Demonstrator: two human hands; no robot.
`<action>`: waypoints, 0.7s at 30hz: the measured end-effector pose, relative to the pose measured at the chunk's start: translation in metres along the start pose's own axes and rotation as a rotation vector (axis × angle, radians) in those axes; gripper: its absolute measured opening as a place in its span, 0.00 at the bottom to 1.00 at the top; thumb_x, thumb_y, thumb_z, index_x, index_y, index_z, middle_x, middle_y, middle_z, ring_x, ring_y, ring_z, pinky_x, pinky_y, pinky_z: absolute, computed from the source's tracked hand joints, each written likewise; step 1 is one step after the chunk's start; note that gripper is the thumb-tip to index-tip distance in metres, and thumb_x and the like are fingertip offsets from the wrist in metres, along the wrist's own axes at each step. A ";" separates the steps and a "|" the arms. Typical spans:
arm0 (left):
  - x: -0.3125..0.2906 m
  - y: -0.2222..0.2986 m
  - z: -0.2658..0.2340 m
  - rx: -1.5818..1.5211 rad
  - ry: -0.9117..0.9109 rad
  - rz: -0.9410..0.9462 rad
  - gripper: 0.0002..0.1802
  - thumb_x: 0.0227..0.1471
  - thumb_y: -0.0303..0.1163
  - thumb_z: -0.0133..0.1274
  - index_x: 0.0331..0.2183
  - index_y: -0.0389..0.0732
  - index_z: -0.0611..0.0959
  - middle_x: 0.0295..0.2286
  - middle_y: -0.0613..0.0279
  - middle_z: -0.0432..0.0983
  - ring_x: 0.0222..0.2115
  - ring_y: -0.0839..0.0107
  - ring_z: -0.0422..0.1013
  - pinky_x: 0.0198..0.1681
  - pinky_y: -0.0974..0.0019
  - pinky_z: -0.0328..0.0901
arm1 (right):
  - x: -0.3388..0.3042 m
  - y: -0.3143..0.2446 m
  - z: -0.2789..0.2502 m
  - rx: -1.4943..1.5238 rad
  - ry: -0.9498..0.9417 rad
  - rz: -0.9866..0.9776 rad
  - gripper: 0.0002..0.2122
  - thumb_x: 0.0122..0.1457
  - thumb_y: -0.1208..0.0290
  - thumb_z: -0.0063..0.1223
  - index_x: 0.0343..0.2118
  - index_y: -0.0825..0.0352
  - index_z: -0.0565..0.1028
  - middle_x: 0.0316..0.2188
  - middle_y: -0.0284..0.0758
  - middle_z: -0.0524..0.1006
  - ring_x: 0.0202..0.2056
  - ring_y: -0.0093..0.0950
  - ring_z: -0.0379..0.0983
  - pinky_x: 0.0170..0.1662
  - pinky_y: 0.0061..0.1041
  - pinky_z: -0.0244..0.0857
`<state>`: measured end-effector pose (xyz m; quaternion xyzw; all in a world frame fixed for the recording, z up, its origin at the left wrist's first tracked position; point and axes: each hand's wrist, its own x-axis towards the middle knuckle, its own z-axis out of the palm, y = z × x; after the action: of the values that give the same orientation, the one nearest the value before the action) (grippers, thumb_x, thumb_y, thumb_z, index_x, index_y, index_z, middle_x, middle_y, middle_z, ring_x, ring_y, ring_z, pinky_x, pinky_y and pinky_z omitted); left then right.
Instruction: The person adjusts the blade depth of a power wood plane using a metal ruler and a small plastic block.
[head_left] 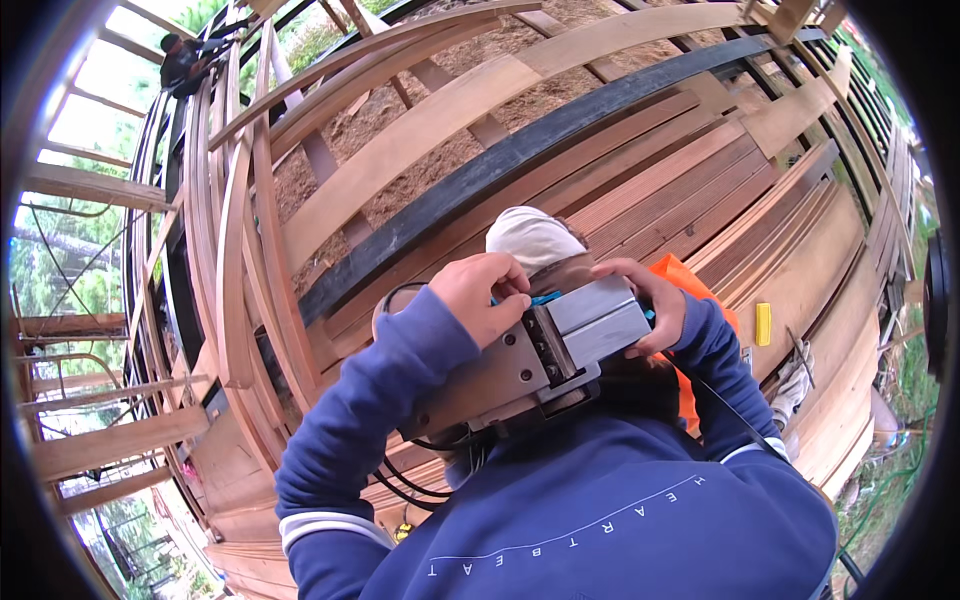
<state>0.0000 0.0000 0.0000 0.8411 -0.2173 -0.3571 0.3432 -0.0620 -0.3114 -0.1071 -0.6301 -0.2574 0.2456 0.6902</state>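
Note:
An electric hand planer [602, 325] lies with its flat silver sole turned up in front of my chest. Across the sole runs the dark slot of its cutter drum [551, 345]. My right hand [655, 305] is wrapped round the silver front end. At the far side of the drum, the fingers of my left hand [485, 293] are closed in a pinch; what they hold, if anything, is hidden. Blue parts show beside both hands. Just beyond the planer is a rounded off-white thing [530, 236], partly hidden.
Reddish-brown boards [690, 190] lie stacked ahead, beside a long black beam [500, 170]. Orange cloth [685, 280], a yellow block [763, 324] and a whitish glove-like thing [793, 385] are to the right. Black cables [405, 488] hang at lower left. Another person [184, 66] is far left.

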 end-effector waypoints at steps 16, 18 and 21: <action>-0.082 0.005 0.042 0.247 0.418 0.357 0.35 0.44 0.31 0.64 0.55 0.35 0.75 0.43 0.47 0.76 0.43 0.51 0.75 0.48 0.58 0.70 | -0.033 0.035 -0.064 0.488 0.822 0.218 0.35 0.54 0.51 0.70 0.60 0.63 0.65 0.22 0.29 0.67 0.14 0.19 0.60 0.17 0.24 0.57; -0.088 0.012 0.038 0.231 0.458 0.417 0.35 0.43 0.28 0.64 0.56 0.35 0.74 0.41 0.47 0.77 0.40 0.51 0.76 0.46 0.59 0.71 | -0.028 0.029 -0.090 0.507 1.233 0.400 0.27 0.60 0.46 0.63 0.51 0.63 0.70 0.18 0.25 0.63 0.12 0.20 0.58 0.16 0.24 0.55; -0.084 0.034 0.034 0.106 0.559 0.467 0.38 0.43 0.25 0.63 0.58 0.35 0.73 0.43 0.47 0.78 0.41 0.55 0.77 0.46 0.61 0.72 | -0.012 -0.001 -0.094 0.373 1.450 0.327 0.22 0.60 0.50 0.65 0.38 0.63 0.68 0.14 0.25 0.58 0.11 0.21 0.58 0.16 0.27 0.55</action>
<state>-0.0844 0.0144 0.0454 0.8506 -0.3194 -0.0140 0.4174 -0.0080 -0.3895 -0.1138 -0.5368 0.4022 -0.0911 0.7360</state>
